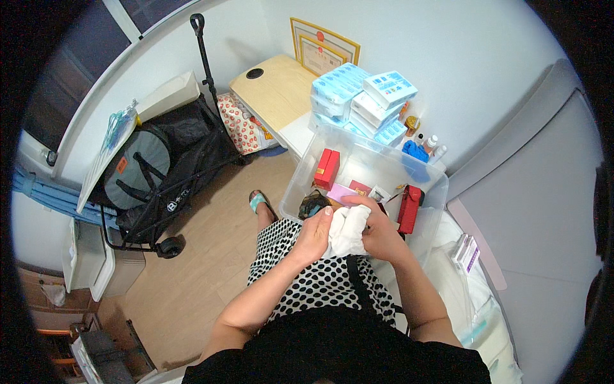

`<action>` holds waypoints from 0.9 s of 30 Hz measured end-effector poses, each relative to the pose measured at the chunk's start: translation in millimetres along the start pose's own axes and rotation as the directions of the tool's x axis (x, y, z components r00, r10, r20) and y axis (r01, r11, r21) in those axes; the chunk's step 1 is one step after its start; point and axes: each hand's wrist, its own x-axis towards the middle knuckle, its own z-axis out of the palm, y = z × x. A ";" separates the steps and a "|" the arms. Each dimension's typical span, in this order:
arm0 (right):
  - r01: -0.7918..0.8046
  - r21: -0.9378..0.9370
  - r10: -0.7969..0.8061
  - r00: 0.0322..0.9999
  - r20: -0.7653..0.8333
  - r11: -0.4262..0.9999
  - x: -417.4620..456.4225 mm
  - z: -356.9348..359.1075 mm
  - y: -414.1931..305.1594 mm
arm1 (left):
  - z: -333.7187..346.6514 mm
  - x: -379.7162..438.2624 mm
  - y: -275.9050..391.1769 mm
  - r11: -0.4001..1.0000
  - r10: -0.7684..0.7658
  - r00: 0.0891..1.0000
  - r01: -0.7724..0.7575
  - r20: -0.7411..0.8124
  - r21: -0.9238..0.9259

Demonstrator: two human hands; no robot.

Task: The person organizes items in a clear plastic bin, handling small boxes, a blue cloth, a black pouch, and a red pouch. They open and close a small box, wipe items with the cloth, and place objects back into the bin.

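A bunched white cloth (346, 230) is held between both hands, above the near edge of a clear plastic storage bin (435, 211). My left hand (312, 235) grips its left side, thumb on top. On the right side, my right hand (381, 230) pinches it, with the index finger stretched over the top. Inside the bin lie a red box (327, 169), a pink box (341, 193), a black bundle (314, 205) and a red case (409, 209) with a dark strap. My hands hide part of the bin's contents.
Blue-and-white tissue packs (340, 89) are stacked behind the bin, near small bottles (430, 142) and a blue bundle (415, 151). A wooden tabletop (273, 91) stands at the back. A black folding wagon (192, 177) is at left; a grey headboard (532, 192) is at right.
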 end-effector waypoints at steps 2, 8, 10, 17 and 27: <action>0.045 -0.050 -0.045 0.999 -0.008 0.998 3.8 -2.0 -2.9 | -1.9 1.6 0.6 0.982 -0.090 0.995 0.081 -0.047 -0.172; -0.121 0.006 0.120 0.975 -0.188 0.993 -3.2 -21.0 -11.1 | -21.1 15.3 33.3 0.790 -0.451 0.872 0.291 -0.190 -0.539; -0.142 0.293 0.225 0.935 -0.273 0.946 -3.1 -20.5 -16.8 | -30.7 19.3 15.9 0.670 -0.472 0.876 0.284 -0.099 -0.686; -0.184 0.639 0.435 0.862 -0.260 0.747 -2.5 -16.4 -23.1 | -36.6 20.7 -14.9 0.398 -0.351 0.910 0.358 0.220 -0.845; -0.170 0.091 0.191 0.785 -0.589 0.981 -1.5 -6.8 -23.4 | -30.1 9.1 34.4 0.568 -0.385 0.867 0.493 0.316 -0.659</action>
